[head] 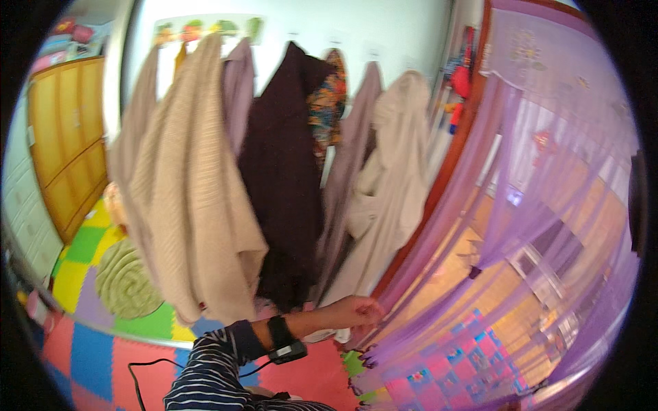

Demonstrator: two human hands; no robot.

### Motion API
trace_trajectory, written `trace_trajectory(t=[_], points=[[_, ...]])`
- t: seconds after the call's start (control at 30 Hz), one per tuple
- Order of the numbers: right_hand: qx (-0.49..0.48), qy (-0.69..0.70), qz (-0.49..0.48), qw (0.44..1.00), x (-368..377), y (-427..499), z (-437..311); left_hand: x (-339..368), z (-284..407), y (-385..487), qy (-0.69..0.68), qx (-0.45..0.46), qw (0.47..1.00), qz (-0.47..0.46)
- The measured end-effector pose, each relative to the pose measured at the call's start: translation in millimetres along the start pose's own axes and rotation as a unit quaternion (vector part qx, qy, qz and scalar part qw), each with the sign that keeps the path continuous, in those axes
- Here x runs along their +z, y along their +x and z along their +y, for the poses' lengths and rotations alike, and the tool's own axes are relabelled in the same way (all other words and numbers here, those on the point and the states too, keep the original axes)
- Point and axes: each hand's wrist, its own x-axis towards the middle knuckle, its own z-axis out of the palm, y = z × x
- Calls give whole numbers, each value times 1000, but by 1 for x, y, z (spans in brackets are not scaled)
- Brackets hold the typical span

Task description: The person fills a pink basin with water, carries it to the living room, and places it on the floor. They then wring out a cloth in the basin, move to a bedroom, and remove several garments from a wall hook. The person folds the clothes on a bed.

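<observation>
My left hand (362,312), at the end of a striped sleeve with a black strap and a small device on the wrist, reaches to the right at lower centre. Its fingers look curled beside the edge of a sheer purple curtain (493,226); blur hides whether they hold any of it. My right hand is out of view. Before me, garments hang from wall hooks: a beige knitted one (190,185), a dark brown one (282,185), a patterned one (329,103), mauve ones and a cream hooded coat (396,169).
A red-brown door frame (437,190) stands beside the curtain. Interlocking foam mats (92,354) cover the floor, crossed by a pale metal threshold strip. A round green cushion (128,280) and a yellow wooden cabinet (69,138) are at left. A black cable (134,377) runs by my sleeve.
</observation>
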Motion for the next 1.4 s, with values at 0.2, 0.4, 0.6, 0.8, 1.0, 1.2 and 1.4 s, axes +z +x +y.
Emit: trace_trajectory(t=[0.2, 0.4, 0.6, 0.8, 1.0, 1.2, 1.4], points=[[36, 188, -236, 953, 33, -60, -40, 7, -35, -197, -13, -137, 964, 229], [112, 433, -466, 764, 97, -142, -117, 27, -15, -329, -24, -192, 923, 332], [65, 449, -599, 660, 99, -173, -215, 34, 2, -409, -31, -162, 899, 405], [-9, 482, -607, 631, 70, -217, -306, 14, 7, -486, -8, -176, 891, 419], [-49, 481, -670, 564, 24, -253, -407, -34, 26, -580, -9, -140, 867, 478], [-160, 476, -682, 532, -30, -272, -476, -102, 75, -628, 62, -103, 865, 488], [-224, 431, -686, 543, -77, -274, -499, -179, 186, -596, 185, 28, 878, 440]])
